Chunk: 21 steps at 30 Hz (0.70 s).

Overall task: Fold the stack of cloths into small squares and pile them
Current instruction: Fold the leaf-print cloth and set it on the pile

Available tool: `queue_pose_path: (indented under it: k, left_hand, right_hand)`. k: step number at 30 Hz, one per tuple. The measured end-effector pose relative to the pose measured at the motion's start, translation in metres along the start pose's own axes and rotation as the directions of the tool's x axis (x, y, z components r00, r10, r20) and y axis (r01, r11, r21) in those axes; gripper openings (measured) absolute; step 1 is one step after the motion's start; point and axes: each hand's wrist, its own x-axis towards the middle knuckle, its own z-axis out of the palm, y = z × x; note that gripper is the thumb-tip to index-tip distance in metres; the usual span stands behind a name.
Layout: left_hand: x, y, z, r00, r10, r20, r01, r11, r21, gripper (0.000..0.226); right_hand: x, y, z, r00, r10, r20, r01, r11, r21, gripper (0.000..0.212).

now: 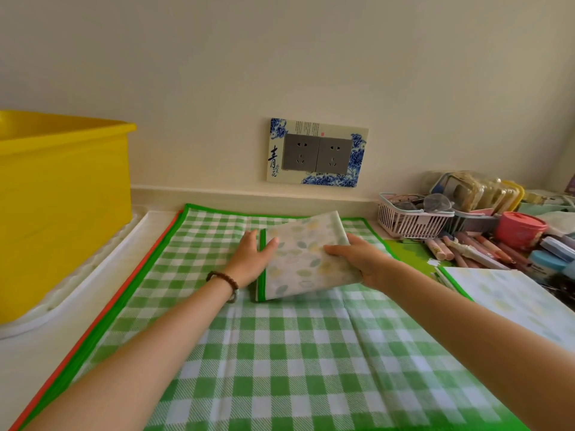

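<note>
A yellow tub (pixel 62 197) stands at the bench's left edge on a white mat (pixel 93 281). A green checked cloth (pixel 280 353) lies spread over the middle of the bench. On it, toward the back edge, the left hand (pixel 250 259) grips the folded leaf-print cloth (pixel 303 262) by its green-trimmed left side, thumb on top. The right hand (pixel 365 259) pinches its right side, which is lifted off the check. At the right edge lies another leaf-print cloth (pixel 510 303), with a pink basket (pixel 410 223) and pens (pixel 466 250) behind it.
</note>
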Motion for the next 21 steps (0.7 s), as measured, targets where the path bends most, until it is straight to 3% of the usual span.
queue_pose_path:
  k: [1,3,5,7,11,16,21]
  left_hand:
    - [0.003,0.006,-0.003,0.998,-0.057,0.019,0.059,0.990,-0.130,0.081]
    - [0.006,0.017,-0.007,0.969,-0.130,0.211,0.201,0.911,-0.361,0.088]
    - [0.000,0.030,-0.008,0.898,-0.049,0.436,0.303,0.788,-0.535,0.066]
    - [-0.006,0.045,-0.002,0.848,0.037,0.528,0.354,0.703,-0.617,0.046]
    - [-0.018,0.085,0.023,0.886,0.073,0.458,0.291,0.683,-0.670,0.018]
    - [-0.025,0.129,0.063,0.897,0.118,0.426,0.246,0.666,-0.704,0.013]
    - [-0.037,0.165,0.102,0.859,0.148,0.490,0.265,0.691,-0.672,0.014]
  right_hand:
    - [-0.005,-0.004,-0.007,0.999,-0.035,-0.008,0.035,0.999,0.009,0.038]
    - [-0.017,-0.011,-0.023,0.994,-0.107,-0.019,0.107,0.994,0.019,0.037]
    - [-0.029,-0.016,-0.043,0.984,-0.174,-0.030,0.175,0.984,0.025,0.035]
    - [-0.039,-0.019,-0.063,0.976,-0.214,-0.048,0.215,0.976,0.022,0.036]
    - [-0.057,-0.020,-0.107,0.970,-0.224,-0.097,0.224,0.975,-0.017,0.037]
    - [-0.076,-0.022,-0.168,0.968,-0.185,-0.172,0.166,0.979,-0.119,0.036]
    - [-0.089,-0.014,-0.226,0.953,-0.102,-0.287,0.039,0.975,-0.218,0.049]
